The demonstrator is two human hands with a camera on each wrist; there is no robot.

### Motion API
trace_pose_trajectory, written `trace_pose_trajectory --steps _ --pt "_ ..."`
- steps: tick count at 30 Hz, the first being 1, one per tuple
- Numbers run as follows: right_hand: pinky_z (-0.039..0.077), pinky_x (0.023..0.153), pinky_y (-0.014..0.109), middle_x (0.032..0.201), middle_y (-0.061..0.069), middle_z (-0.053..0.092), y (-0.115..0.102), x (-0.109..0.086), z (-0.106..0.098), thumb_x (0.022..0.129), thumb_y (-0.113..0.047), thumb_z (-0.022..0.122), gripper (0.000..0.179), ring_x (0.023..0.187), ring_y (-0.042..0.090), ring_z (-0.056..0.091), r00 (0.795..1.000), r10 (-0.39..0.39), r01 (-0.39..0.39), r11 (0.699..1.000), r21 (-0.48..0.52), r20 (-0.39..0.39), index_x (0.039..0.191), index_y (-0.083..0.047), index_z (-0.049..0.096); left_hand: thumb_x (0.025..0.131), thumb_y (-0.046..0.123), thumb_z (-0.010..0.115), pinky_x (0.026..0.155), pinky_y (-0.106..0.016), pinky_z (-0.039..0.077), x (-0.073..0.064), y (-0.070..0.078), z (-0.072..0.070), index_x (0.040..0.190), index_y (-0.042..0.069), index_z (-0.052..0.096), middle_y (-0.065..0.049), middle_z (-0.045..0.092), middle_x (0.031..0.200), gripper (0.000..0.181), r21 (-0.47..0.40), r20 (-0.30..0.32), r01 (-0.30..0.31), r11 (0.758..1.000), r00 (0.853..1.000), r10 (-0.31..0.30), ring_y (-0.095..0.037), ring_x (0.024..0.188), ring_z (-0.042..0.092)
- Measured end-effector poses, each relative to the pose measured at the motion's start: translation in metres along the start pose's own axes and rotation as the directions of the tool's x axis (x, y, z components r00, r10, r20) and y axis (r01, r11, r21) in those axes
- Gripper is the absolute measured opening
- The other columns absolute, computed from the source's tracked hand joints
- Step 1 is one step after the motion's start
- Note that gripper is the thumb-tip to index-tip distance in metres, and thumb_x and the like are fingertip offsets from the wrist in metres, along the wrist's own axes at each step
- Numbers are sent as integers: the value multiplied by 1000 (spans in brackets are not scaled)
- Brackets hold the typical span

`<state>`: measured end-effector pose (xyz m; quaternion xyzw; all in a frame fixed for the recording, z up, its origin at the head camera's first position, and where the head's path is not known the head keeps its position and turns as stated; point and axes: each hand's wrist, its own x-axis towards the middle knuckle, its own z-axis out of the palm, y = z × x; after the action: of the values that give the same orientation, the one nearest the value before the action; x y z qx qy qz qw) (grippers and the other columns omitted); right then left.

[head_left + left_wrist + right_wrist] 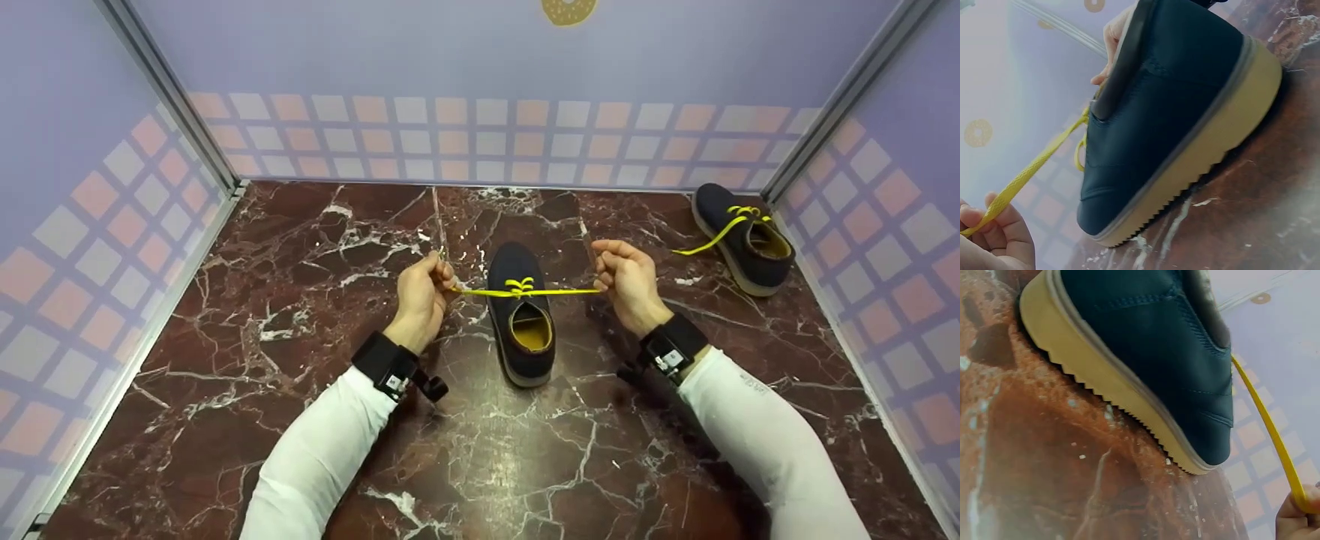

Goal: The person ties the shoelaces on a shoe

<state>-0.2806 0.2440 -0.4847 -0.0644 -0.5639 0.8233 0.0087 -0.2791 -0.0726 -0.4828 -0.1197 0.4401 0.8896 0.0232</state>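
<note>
Between the two hands sits the dark shoe [504,321], toe pointing away on the marbled surface [300,427], its yellow lace [562,292] stretched taut! Left hand [424,296] pinches one side, right hand [630,285] pinches the other. Faint lettering [744,385] on the right sleeve [765,435], too small to read! Second shoe [739,240] far right, beside the wall [892,217].

Left sleeve [319,446] and right sleeve [772,446] white, the latter with faint dark marking [754,385]. 2 black wrist straps [375,355], each bearing a silvery fitting [670,360] and black projection [433,388]. Left hand [422,296], right hand [630,289] bare.
</note>
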Motion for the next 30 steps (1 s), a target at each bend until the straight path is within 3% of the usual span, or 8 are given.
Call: trace_pose_trajectory --steps 6,9,12,15,17,23,26,30 --pt "52 57 21 74 -3 66 -10 -2 -1 113 0 50 27 58 8 57 1000 -23 23 999 -27 -11 106 -12 73 118 15 49 65 -25 54 -1 4 4 83 8 64 0 66 74 39 24 -13 30 999 999 -29 -11 65 59" --pt "55 61 20 79 -6 75 -13 -3 1 109 -3 58 18 65 7 66 996 -81 73 985 -157 -45 108 -9 75 115 20 57 74 -27 57 -1 7 5 115 3 71 -2 73 100 22 132 -48 -11 991 999 18 -15 82 66" --pt "56 79 21 112 -2 83 -16 -5 4 104 -7 68 19 88 8 72 987 -152 124 930 -347 -53 119 -2 78 111 25 64 105 -39 59 -1 10 6 155 4 59 -15 68 146 49 333 -46 -93 938 992 115 -26 123 68" --pt "53 106 27 144 12 73 -16 -8 7 99 -7 74 35 121 17 69 982 -186 168 824 -542 22 133 0 77 108 23 69 127 -51 47 -2 9 8 163 0 52 -24 56 165 63 557 80 -225 800 973 218 -36 148 58" --pt "53 106 27 153 24 66 -14 -12 11 97 -5 75 44 126 21 67 979 -171 205 748 -631 115 140 1 74 104 20 74 129 -52 47 -5 7 10 155 0 62 -24 63 160 56 684 213 -325 653 945 247 -38 149 61" --pt "55 72 18 125 29 80 -4 -19 26 98 -5 75 40 87 11 69 937 -36 299 594 -747 347 138 1 75 99 26 79 105 -48 62 -16 0 14 127 9 83 -10 86 126 33 804 543 -549 230 834 92 -32 115 81" --pt "54 71 18 123 23 82 -1 -21 29 99 -9 77 36 82 12 69 923 7 319 544 -776 385 134 -1 78 98 29 80 98 -47 62 -19 -2 14 118 12 87 -7 88 116 27 805 580 -580 124 814 36 -29 107 82" --pt "54 75 18 127 19 83 0 -23 31 99 -11 79 33 87 13 73 919 21 326 518 -791 393 130 -2 79 96 27 83 94 -47 62 -21 -4 13 114 12 87 -7 89 110 23 805 587 -587 83 809 26 -28 101 83"
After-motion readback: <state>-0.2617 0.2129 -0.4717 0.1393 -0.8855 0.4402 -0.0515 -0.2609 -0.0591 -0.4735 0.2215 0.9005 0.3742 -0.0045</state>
